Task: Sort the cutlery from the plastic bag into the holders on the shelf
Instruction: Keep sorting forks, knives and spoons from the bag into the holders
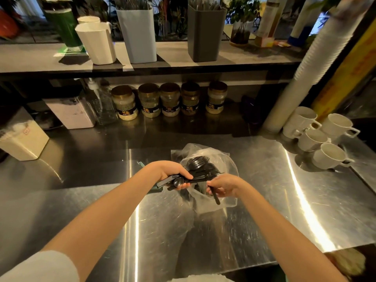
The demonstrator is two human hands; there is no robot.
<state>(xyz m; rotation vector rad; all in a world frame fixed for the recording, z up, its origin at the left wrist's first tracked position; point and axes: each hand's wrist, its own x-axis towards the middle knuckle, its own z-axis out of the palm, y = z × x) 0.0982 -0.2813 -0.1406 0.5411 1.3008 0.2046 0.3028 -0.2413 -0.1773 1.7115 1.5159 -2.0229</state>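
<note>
A clear plastic bag [227, 159] lies on the steel counter [264, 190], with black plastic cutlery inside it. My left hand [173, 171] grips a bundle of black cutlery [201, 167] over the bag's mouth, forks and spoons fanning to the right. My right hand [223, 185] pinches a single black utensil [216, 197] by its handle, just right of the bundle. On the shelf [183, 51] above stand three holders: a white one [97, 43], a light blue one [138, 35] and a dark grey one [205, 33], the last two with dark cutlery sticking out.
Under the shelf stands a row of several gold-lidded jars [169, 100] with a spray bottle [101, 102] and white boxes [22, 139] at the left. Several white mugs [323, 139] and a tall stack of white cups [305, 66] crowd the right.
</note>
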